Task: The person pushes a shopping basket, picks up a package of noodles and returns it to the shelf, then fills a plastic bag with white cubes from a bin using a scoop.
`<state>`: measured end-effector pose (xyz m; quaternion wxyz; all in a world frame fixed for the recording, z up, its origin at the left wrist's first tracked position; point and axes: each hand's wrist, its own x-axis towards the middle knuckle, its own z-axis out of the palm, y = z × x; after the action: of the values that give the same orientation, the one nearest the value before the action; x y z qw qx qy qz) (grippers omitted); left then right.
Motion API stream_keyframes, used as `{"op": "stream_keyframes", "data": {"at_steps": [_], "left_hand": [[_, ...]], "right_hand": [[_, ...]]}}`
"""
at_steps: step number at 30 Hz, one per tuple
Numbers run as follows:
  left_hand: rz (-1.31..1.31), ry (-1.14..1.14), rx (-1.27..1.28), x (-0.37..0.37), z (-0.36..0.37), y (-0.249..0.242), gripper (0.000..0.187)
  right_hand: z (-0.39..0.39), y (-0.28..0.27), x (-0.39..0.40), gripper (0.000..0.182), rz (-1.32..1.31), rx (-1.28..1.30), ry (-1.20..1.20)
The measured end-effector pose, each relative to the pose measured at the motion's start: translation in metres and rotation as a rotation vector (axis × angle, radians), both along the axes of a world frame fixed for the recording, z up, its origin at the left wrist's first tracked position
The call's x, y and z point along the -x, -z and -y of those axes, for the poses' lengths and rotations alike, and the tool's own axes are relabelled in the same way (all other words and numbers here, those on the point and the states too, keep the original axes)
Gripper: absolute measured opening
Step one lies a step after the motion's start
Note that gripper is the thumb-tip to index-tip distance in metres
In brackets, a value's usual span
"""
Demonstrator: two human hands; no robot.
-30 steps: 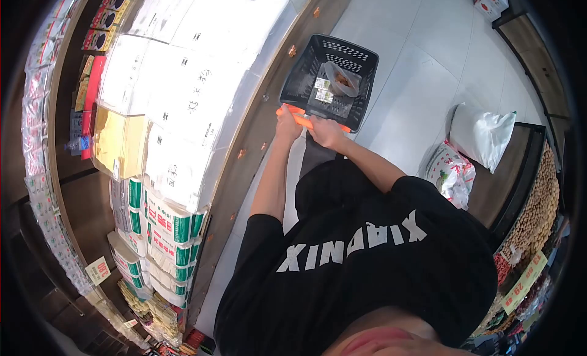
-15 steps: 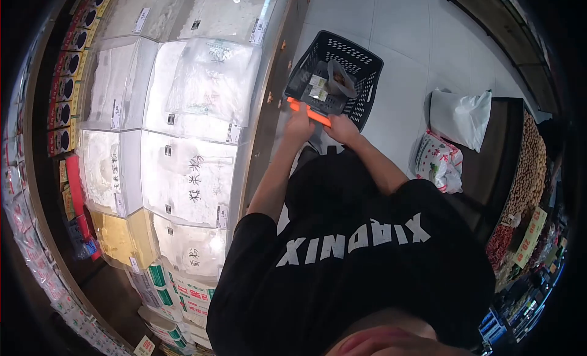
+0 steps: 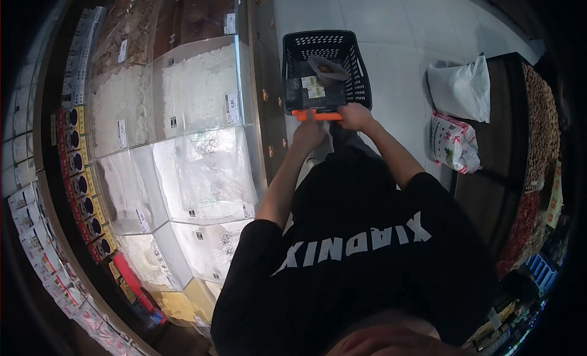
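Note:
Both my hands are on the orange handle (image 3: 324, 116) of a black shopping basket (image 3: 362, 81) with perforated walls. My left hand (image 3: 310, 131) grips the handle near its left part, thumb over the bar. At its right end, my right hand (image 3: 356, 117) is wrapped round it. Inside the basket, a clear plastic bag (image 3: 328, 70) with something brown lies beside small packs with white and green labels (image 3: 314, 92). The basket stands on the floor in front of my feet, which are mostly hidden.
On the left are clear-lidded bins (image 3: 202, 90) of white powder and flakes, edged by a wooden side panel (image 3: 260, 81). On the right, a white sack (image 3: 463, 87) and a printed bag (image 3: 455, 142) lie by a dark stand of peanuts (image 3: 538, 123). Grey tiles (image 3: 391, 25) cover the floor.
The basket has turned straighter ahead and shifted slightly left in view, with both hands still on its handle. The bins have slid down in view, bringing flake-filled ones into sight.

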<state>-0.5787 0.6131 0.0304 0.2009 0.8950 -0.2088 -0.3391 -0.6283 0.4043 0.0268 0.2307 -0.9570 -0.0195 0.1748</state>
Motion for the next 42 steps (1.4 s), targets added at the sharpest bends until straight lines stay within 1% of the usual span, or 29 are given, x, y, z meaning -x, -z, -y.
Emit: {"op": "stream_keyframes", "data": {"at_steps": [2,3,5,8,11,14,17,20,21,23,26,29,32,35,36,38,41,42], "left_hand": [[0.050,0.009,0.018,-0.024,0.012,0.004,0.081],[0.035,0.003,0.007,-0.036,0.019,0.004,0.080],[0.001,-0.018,-0.019,-0.061,0.030,0.002,0.079],[-0.110,-0.160,0.027,-0.097,0.057,0.000,0.063],[-0.034,-0.252,0.135,-0.116,0.074,-0.011,0.051],[-0.029,-0.267,0.256,-0.139,0.083,0.010,0.054],[-0.026,-0.287,0.218,-0.171,0.104,0.007,0.053],[-0.072,-0.218,0.220,-0.209,0.117,0.009,0.054],[-0.046,-0.208,0.226,-0.222,0.122,0.008,0.054],[0.004,-0.186,0.242,-0.249,0.137,0.009,0.053],[-0.005,-0.160,0.225,-0.293,0.159,0.018,0.059],[-0.054,-0.100,0.158,-0.329,0.176,0.004,0.066],[-0.032,-0.001,0.171,-0.362,0.185,0.006,0.071],[-0.141,0.096,0.111,-0.397,0.190,-0.005,0.072],[-0.112,0.104,0.126,-0.405,0.189,-0.002,0.072],[-0.063,0.120,0.157,-0.418,0.189,0.011,0.072],[-0.081,0.094,0.094,-0.447,0.180,0.025,0.079],[-0.072,-0.017,0.100,-0.458,0.173,0.042,0.071]], "right_hand": [[0.012,-0.011,-0.022,0.024,-0.065,0.030,0.011],[0.016,-0.017,-0.033,0.025,-0.094,0.044,0.012],[0.027,-0.008,-0.057,0.027,-0.102,0.035,-0.008],[0.050,-0.005,-0.088,0.028,-0.108,-0.001,-0.073],[0.067,-0.002,-0.117,0.027,-0.100,-0.009,-0.073],[0.081,0.004,-0.143,0.024,-0.038,-0.028,-0.066],[0.098,-0.008,-0.174,0.023,-0.061,-0.034,-0.075],[0.124,0.001,-0.209,0.023,-0.057,-0.089,-0.121],[0.131,0.003,-0.224,0.024,-0.045,-0.117,-0.135],[0.144,0.005,-0.254,0.024,-0.072,-0.069,-0.118],[0.159,-0.001,-0.292,0.024,-0.052,0.055,-0.044],[0.173,-0.004,-0.326,0.026,-0.087,0.113,0.013],[0.195,-0.008,-0.359,0.026,-0.165,0.131,-0.010],[0.200,-0.016,-0.391,0.025,-0.221,0.173,-0.005],[0.200,-0.022,-0.399,0.025,-0.230,0.191,0.016],[0.205,-0.016,-0.409,0.024,-0.213,0.214,0.050],[0.210,-0.018,-0.427,0.021,-0.172,0.220,0.065],[0.212,-0.009,-0.437,0.021,-0.181,0.228,0.068]]}}
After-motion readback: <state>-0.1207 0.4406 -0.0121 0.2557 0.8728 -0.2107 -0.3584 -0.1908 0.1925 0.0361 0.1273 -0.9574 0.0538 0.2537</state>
